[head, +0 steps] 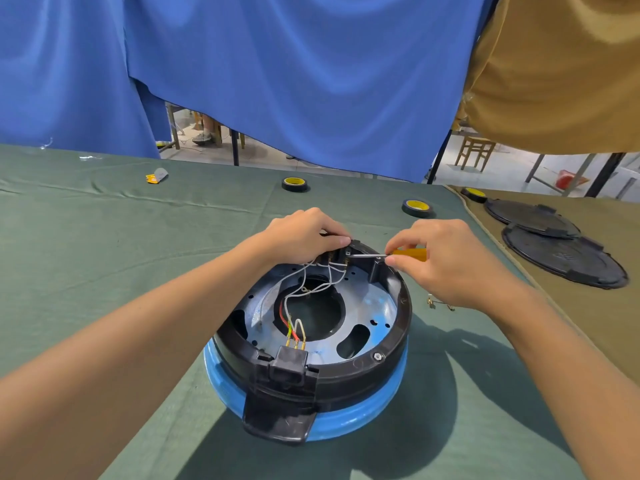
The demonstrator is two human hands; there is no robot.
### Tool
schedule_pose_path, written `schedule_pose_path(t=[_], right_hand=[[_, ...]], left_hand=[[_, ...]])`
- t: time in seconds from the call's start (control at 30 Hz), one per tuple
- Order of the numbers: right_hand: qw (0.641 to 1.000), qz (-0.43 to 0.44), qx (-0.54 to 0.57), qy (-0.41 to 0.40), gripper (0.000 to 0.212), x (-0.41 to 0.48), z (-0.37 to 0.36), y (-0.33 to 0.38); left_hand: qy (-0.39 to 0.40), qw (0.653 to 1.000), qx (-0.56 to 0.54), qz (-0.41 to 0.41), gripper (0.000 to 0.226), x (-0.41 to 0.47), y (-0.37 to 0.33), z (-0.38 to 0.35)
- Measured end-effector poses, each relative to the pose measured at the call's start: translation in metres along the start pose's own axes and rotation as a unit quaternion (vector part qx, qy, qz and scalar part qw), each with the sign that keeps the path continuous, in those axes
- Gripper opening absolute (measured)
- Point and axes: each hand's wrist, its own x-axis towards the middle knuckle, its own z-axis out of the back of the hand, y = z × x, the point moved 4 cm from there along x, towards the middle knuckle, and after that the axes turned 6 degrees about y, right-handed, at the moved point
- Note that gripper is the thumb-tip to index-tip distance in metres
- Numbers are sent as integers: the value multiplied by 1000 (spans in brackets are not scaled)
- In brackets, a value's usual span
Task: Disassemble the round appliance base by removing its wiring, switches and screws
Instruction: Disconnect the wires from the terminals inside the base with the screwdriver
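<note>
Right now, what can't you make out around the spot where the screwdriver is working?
Head view only:
- Tip of the screwdriver: too small to tell whether it sits in a screw.
- Switch block: mostly covered by the left hand.
- Small metal bits on the cloth: partly hidden under the right hand.

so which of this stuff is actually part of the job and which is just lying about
In the job: round appliance base; its white wires; switch block at the far rim, held by the left hand; orange-handled screwdriver in the right hand; rim screw.

Lying about: three tape rolls; two black covers; orange packet.
</note>
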Motion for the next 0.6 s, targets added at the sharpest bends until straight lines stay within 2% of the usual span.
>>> schedule_pose_path(t=[0.33,0.47,0.6], right_hand=[[993,43,-85,68,17,12,10,11],[990,-1,15,137,13,29,16,-2],[976,-6,66,209,12,50,22,-3]], left_hand=[[-15,999,28,-6,29,0,1,-3],[-10,1000,29,0,29,-1,0,-3],[-7,1000,27,0,30,-2,-2,-3]])
